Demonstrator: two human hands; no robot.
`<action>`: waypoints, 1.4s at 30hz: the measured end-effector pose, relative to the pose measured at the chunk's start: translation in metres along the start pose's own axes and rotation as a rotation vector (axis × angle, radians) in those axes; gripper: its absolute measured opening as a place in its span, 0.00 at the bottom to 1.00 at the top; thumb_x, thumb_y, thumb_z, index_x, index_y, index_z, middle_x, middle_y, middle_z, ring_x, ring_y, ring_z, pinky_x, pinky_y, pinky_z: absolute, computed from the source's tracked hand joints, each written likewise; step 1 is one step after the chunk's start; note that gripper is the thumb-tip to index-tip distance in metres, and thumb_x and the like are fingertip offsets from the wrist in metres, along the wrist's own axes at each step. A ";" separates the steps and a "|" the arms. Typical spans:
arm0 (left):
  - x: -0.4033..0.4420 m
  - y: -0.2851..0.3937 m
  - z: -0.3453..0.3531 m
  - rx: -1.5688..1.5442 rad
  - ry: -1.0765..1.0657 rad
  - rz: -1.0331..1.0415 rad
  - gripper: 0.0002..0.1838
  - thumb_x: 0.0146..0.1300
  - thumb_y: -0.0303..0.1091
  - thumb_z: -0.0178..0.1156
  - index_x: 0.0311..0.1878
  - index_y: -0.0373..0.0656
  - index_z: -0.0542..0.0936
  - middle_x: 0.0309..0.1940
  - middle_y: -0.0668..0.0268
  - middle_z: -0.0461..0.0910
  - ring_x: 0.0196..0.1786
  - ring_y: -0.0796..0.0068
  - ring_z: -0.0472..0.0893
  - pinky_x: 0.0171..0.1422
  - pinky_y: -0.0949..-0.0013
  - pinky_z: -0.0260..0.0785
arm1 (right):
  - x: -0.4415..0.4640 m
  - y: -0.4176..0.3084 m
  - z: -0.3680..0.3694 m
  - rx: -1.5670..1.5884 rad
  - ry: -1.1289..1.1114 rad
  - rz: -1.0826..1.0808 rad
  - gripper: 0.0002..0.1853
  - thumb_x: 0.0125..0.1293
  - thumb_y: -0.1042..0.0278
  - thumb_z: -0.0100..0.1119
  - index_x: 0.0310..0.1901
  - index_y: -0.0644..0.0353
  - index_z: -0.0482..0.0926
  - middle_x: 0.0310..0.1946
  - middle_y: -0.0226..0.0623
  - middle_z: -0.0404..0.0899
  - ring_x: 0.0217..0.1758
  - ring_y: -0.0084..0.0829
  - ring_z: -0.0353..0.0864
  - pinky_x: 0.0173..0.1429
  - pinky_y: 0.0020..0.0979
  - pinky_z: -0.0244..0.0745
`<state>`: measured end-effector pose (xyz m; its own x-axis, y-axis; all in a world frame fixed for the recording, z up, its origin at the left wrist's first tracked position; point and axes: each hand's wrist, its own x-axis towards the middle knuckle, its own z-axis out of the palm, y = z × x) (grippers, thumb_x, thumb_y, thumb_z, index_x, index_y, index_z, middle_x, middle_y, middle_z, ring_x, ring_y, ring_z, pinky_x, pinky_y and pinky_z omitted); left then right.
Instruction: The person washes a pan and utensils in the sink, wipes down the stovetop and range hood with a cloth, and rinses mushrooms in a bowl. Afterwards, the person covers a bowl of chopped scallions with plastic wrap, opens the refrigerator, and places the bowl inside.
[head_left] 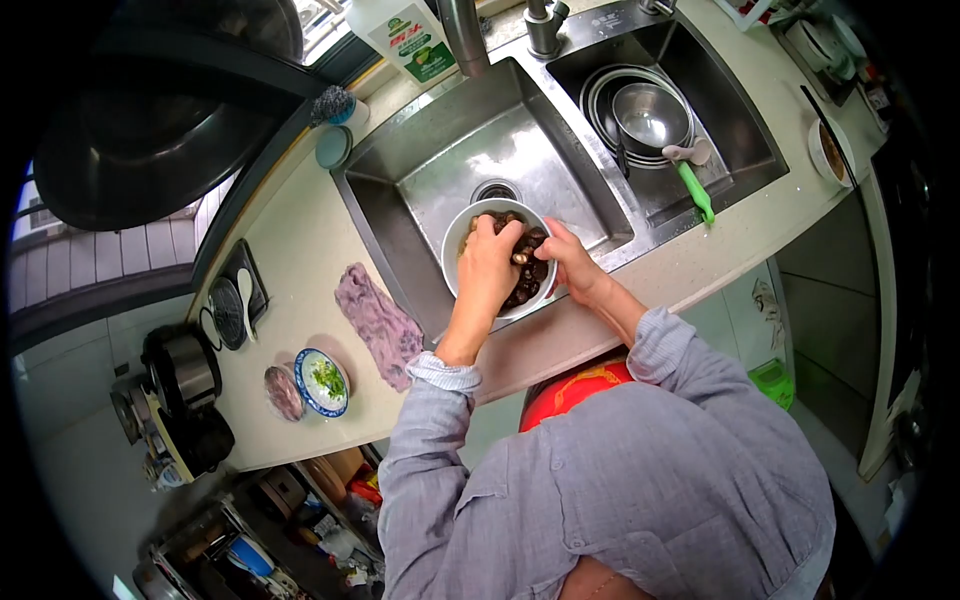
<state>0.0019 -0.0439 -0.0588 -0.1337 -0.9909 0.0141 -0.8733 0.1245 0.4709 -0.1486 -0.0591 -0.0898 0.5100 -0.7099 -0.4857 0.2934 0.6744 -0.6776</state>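
Note:
A white bowl [449, 243] of dark brown mushrooms [527, 282] is held over the near edge of the large left sink basin. My left hand [489, 262] reaches into it from above, its fingers curled among the mushrooms; the fingertips are partly hidden. At the bowl's right side, my right hand [572, 262] grips the rim with the thumb on the inside, close to the mushrooms. The fingers beneath the rim are mostly out of sight.
The sink basin [430, 180] has a drain behind the bowl. Stacked pans and a metal bowl [652, 115] fill the right basin, with a green-handled tool [693, 190]. Left on the counter lie a purple cloth [378, 325] and a blue-rimmed bowl of chopped greens [323, 382]. A tall faucet [465, 40] stands behind.

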 end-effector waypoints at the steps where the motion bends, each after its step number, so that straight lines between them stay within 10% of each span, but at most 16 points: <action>1: 0.001 -0.003 0.000 -0.030 0.006 -0.006 0.25 0.37 0.18 0.60 0.44 0.50 0.76 0.39 0.55 0.69 0.41 0.51 0.74 0.42 0.56 0.70 | 0.000 0.001 0.001 0.004 0.013 -0.004 0.28 0.49 0.61 0.50 0.55 0.54 0.66 0.34 0.32 0.72 0.28 0.25 0.76 0.15 0.25 0.72; 6: 0.002 -0.006 -0.005 -0.171 0.099 -0.159 0.15 0.40 0.16 0.55 0.34 0.42 0.78 0.34 0.56 0.75 0.37 0.50 0.76 0.41 0.56 0.69 | 0.002 0.002 0.000 -0.013 0.013 0.010 0.26 0.48 0.61 0.50 0.53 0.54 0.67 0.35 0.32 0.72 0.27 0.25 0.76 0.16 0.25 0.71; 23: -0.021 0.000 -0.006 0.001 0.050 -0.239 0.15 0.53 0.21 0.51 0.47 0.41 0.70 0.42 0.50 0.73 0.41 0.47 0.76 0.43 0.52 0.69 | -0.001 0.006 -0.004 -0.039 -0.055 0.068 0.28 0.48 0.65 0.49 0.56 0.57 0.65 0.39 0.31 0.74 0.36 0.22 0.78 0.22 0.23 0.75; 31: -0.028 0.000 -0.004 -0.169 -0.030 -0.201 0.18 0.50 0.32 0.62 0.46 0.41 0.72 0.43 0.50 0.74 0.44 0.47 0.76 0.46 0.56 0.69 | 0.001 0.014 -0.005 -0.049 0.008 -0.011 0.29 0.49 0.61 0.50 0.56 0.56 0.66 0.31 0.33 0.75 0.22 0.23 0.75 0.15 0.23 0.68; 42: -0.033 -0.001 0.006 -0.328 0.137 -0.282 0.17 0.46 0.21 0.56 0.43 0.38 0.75 0.37 0.51 0.78 0.42 0.52 0.78 0.46 0.58 0.70 | -0.002 0.011 -0.005 -0.053 0.011 0.023 0.30 0.49 0.63 0.50 0.58 0.57 0.65 0.28 0.34 0.75 0.18 0.23 0.73 0.13 0.22 0.65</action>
<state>0.0044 -0.0114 -0.0651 0.1705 -0.9842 -0.0486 -0.6689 -0.1518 0.7277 -0.1507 -0.0511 -0.0992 0.5067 -0.6970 -0.5074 0.2388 0.6789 -0.6943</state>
